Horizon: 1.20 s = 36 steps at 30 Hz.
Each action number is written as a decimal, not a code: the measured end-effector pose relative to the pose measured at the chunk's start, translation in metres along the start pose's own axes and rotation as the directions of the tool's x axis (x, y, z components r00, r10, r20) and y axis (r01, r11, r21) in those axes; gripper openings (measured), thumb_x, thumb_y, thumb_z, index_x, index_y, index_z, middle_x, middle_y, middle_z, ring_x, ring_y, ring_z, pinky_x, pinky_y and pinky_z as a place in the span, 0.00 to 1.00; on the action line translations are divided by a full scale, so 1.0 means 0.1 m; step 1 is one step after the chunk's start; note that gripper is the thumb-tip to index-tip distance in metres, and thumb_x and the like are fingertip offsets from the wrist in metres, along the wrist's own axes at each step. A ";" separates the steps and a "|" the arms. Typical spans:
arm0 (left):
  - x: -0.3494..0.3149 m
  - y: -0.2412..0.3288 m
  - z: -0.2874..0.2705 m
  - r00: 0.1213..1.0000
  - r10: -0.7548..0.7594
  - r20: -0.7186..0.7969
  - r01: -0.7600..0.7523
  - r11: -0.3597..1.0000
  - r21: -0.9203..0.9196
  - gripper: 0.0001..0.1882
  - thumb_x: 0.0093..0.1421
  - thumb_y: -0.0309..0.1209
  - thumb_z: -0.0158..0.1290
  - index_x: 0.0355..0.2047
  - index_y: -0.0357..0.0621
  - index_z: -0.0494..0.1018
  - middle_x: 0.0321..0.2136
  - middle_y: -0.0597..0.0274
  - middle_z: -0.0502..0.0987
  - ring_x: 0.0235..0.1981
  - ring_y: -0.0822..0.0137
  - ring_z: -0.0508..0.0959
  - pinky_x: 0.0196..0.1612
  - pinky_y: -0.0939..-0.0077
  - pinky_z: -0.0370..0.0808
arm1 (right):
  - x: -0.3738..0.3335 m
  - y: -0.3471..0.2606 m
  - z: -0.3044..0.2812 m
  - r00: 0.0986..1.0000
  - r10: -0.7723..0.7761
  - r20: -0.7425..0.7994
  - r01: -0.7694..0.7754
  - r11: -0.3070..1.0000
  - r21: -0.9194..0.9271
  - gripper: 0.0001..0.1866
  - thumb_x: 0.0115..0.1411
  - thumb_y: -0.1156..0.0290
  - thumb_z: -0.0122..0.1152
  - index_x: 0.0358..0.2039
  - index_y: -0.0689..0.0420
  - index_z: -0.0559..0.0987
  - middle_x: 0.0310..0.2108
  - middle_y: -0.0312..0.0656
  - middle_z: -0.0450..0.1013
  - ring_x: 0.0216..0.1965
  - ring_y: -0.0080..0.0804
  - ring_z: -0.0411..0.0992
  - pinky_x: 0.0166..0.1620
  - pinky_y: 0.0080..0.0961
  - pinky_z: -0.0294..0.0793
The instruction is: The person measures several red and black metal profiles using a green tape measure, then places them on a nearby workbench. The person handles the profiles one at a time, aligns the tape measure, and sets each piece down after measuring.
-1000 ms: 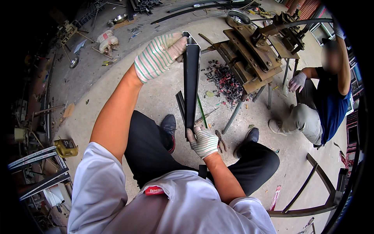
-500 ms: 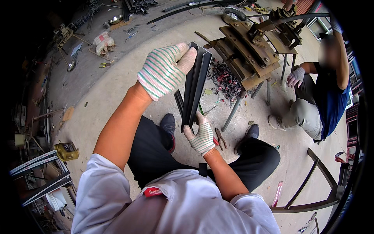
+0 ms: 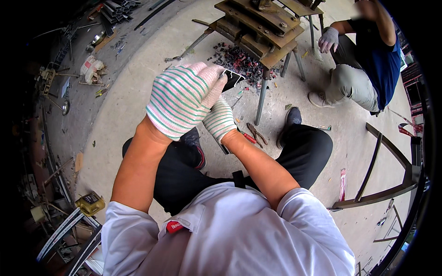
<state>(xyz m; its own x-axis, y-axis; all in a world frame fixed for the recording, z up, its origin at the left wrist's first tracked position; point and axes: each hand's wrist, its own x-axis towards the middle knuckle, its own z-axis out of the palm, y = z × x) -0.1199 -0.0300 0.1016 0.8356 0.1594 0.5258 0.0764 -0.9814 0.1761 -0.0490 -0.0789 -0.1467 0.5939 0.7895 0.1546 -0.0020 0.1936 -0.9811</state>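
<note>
My left hand, in a striped knit glove, is closed round a dark metal profile. The profile's hollow, stepped end points away from me, to the right of the glove. My right hand, gloved alike, sits just below and behind the left one, its fingers bent toward the profile. The left glove hides most of the profile's length and the right fingertips. A thin dark strip shows below my right wrist. Pliers and a red-handled tool lie on the floor to the right.
Ahead stands a rusty steel press on legs, with a heap of dark and red scraps beneath it. A co-worker sits at the right. A curved metal frame lies at right; a yellowish can stands at left.
The profile has tilted, so its end now faces more toward my view. My right hand has moved up close to the left. The view has shifted, bringing the press higher in the picture.
</note>
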 end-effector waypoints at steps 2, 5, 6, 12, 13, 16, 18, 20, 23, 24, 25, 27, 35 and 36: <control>-0.01 0.02 0.02 1.000 -0.005 0.000 0.005 1.000 -0.007 0.10 0.63 0.31 0.59 0.41 0.38 0.82 0.36 0.48 0.83 0.38 0.48 0.83 0.44 0.62 0.79 | 0.03 0.08 -0.02 0.999 0.025 0.024 -0.027 0.997 0.076 0.28 0.62 0.72 0.68 0.61 0.63 0.70 0.49 0.47 0.77 0.50 0.35 0.77 0.53 0.31 0.77; -0.02 0.05 0.05 1.000 0.003 0.003 -0.003 1.000 0.003 0.09 0.63 0.31 0.59 0.41 0.40 0.82 0.33 0.51 0.83 0.35 0.49 0.82 0.41 0.61 0.78 | 0.04 0.17 -0.02 0.998 0.002 0.062 -0.004 0.999 0.036 0.28 0.63 0.73 0.66 0.62 0.62 0.69 0.50 0.46 0.77 0.50 0.33 0.76 0.54 0.30 0.76; -0.04 0.07 0.04 1.000 0.002 0.011 -0.003 1.000 0.007 0.09 0.62 0.31 0.59 0.41 0.41 0.82 0.32 0.53 0.83 0.34 0.49 0.82 0.41 0.61 0.78 | 0.03 0.13 -0.01 0.996 -0.032 0.083 0.036 0.998 -0.054 0.27 0.64 0.72 0.65 0.62 0.62 0.69 0.51 0.46 0.77 0.51 0.34 0.75 0.55 0.31 0.75; -0.09 0.21 0.12 0.982 0.155 0.105 -0.160 0.986 0.044 0.16 0.55 0.31 0.65 0.45 0.46 0.82 0.29 0.58 0.82 0.30 0.54 0.80 0.37 0.62 0.76 | -0.01 0.15 -0.18 0.956 -0.092 0.279 0.242 0.782 -0.574 0.24 0.70 0.62 0.51 0.63 0.58 0.70 0.60 0.47 0.72 0.60 0.42 0.69 0.66 0.39 0.63; -0.09 0.25 0.16 0.978 0.178 0.108 -0.183 0.983 0.035 0.17 0.55 0.31 0.65 0.46 0.46 0.82 0.30 0.58 0.82 0.31 0.54 0.80 0.38 0.62 0.77 | -0.01 0.21 -0.17 0.983 -0.011 0.181 0.034 0.992 -0.123 0.24 0.70 0.61 0.49 0.63 0.57 0.70 0.61 0.46 0.71 0.60 0.42 0.69 0.67 0.39 0.63; -0.14 0.32 0.25 0.968 0.212 0.134 -0.217 0.976 0.030 0.20 0.53 0.31 0.66 0.48 0.45 0.81 0.32 0.59 0.82 0.33 0.55 0.81 0.40 0.61 0.77 | 0.06 0.03 -0.15 0.987 -0.044 0.153 0.044 0.999 0.004 0.23 0.70 0.63 0.50 0.62 0.57 0.71 0.58 0.44 0.72 0.59 0.38 0.71 0.64 0.33 0.68; -0.12 0.39 0.26 0.963 0.222 0.150 -0.229 0.973 0.035 0.23 0.51 0.31 0.66 0.49 0.44 0.81 0.33 0.59 0.83 0.34 0.55 0.82 0.42 0.62 0.77 | 0.08 -0.07 -0.20 0.974 -0.073 0.213 0.061 0.996 0.064 0.22 0.69 0.64 0.51 0.61 0.57 0.71 0.55 0.43 0.74 0.56 0.36 0.72 0.61 0.29 0.71; -0.17 0.39 0.27 0.960 0.225 0.166 -0.236 0.971 0.046 0.25 0.50 0.31 0.67 0.50 0.44 0.81 0.33 0.59 0.82 0.35 0.55 0.81 0.43 0.62 0.77 | 0.02 -0.32 -0.17 0.977 -0.070 0.202 0.079 0.996 -0.036 0.20 0.70 0.64 0.50 0.59 0.57 0.71 0.52 0.41 0.75 0.55 0.34 0.72 0.61 0.28 0.70; -0.13 0.44 0.27 0.951 0.225 0.212 -0.242 0.969 0.054 0.25 0.50 0.32 0.67 0.50 0.45 0.81 0.33 0.59 0.81 0.35 0.56 0.81 0.44 0.62 0.77 | -0.09 -0.56 -0.30 0.974 -0.022 0.224 0.041 0.996 -0.078 0.17 0.72 0.66 0.44 0.56 0.55 0.74 0.48 0.38 0.75 0.54 0.30 0.73 0.60 0.26 0.70; -0.15 0.43 0.28 0.953 0.229 0.197 -0.240 0.970 0.033 0.25 0.49 0.32 0.67 0.50 0.45 0.81 0.32 0.60 0.81 0.35 0.56 0.81 0.44 0.61 0.77 | -0.12 -0.63 -0.29 0.966 -0.038 0.255 0.039 0.999 0.001 0.17 0.72 0.67 0.43 0.56 0.55 0.74 0.48 0.38 0.76 0.54 0.29 0.73 0.60 0.25 0.70; -0.17 0.40 0.30 0.956 0.231 0.182 -0.237 0.971 0.012 0.25 0.49 0.32 0.67 0.50 0.45 0.81 0.32 0.60 0.81 0.35 0.55 0.81 0.44 0.61 0.77 | -0.12 -0.69 -0.26 0.966 0.085 0.244 -0.122 0.983 0.141 0.17 0.73 0.66 0.43 0.57 0.55 0.74 0.49 0.38 0.75 0.54 0.29 0.73 0.61 0.25 0.69; -0.22 0.36 0.34 0.959 0.230 0.165 -0.230 0.973 -0.022 0.25 0.49 0.33 0.67 0.50 0.46 0.81 0.32 0.60 0.80 0.35 0.55 0.80 0.43 0.61 0.77 | -0.12 -0.86 -0.25 0.922 0.329 0.204 -0.386 0.815 0.432 0.18 0.74 0.64 0.43 0.58 0.55 0.74 0.52 0.39 0.74 0.55 0.29 0.72 0.62 0.26 0.68; -0.32 0.20 0.34 0.991 0.015 0.131 0.003 0.990 -0.139 0.16 0.57 0.28 0.63 0.47 0.46 0.81 0.34 0.54 0.82 0.33 0.52 0.81 0.43 0.63 0.78 | 0.19 0.08 -0.47 0.905 0.399 0.150 -0.336 0.452 0.826 0.10 0.63 0.80 0.59 0.44 0.60 0.80 0.42 0.42 0.78 0.43 0.33 0.76 0.48 0.29 0.78; -0.32 0.16 0.31 0.992 -0.024 0.127 0.043 0.987 -0.152 0.15 0.58 0.27 0.62 0.47 0.46 0.81 0.35 0.53 0.82 0.34 0.52 0.82 0.43 0.63 0.78 | 0.15 -0.06 -0.47 0.981 0.193 -0.021 -0.175 0.929 0.325 0.09 0.61 0.76 0.62 0.43 0.60 0.81 0.40 0.43 0.78 0.41 0.36 0.77 0.47 0.31 0.78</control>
<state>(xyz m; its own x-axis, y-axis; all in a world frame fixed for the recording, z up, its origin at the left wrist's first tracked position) -0.1285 -0.0540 0.0621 0.8956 0.1680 0.4118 0.0287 -0.9458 0.3236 -0.0020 -0.0959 -0.1442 0.5994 0.7995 -0.0399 -0.3678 0.2308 -0.9008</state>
